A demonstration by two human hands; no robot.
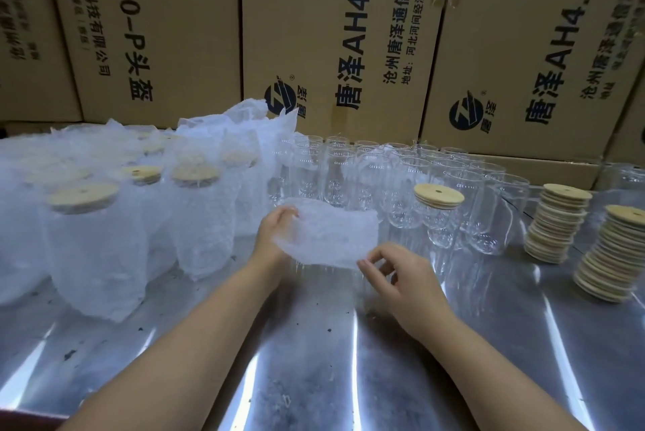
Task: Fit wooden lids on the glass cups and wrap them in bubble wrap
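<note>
Bubble wrap sheet (328, 233), long axis sideways, hangs just left of the lidded cup (438, 217). The left hand (275, 233) grips the edge farthest from that cup with curled fingers; the right hand (401, 273), nearer the cup, pinches the near corner.

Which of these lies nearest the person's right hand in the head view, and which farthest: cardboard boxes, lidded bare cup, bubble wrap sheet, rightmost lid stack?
1. Bubble wrap sheet, at the fingertips of the right hand.
2. Lidded bare cup, just behind, slightly right.
3. Rightmost lid stack, at the far right.
4. Cardboard boxes, along the back.
</note>
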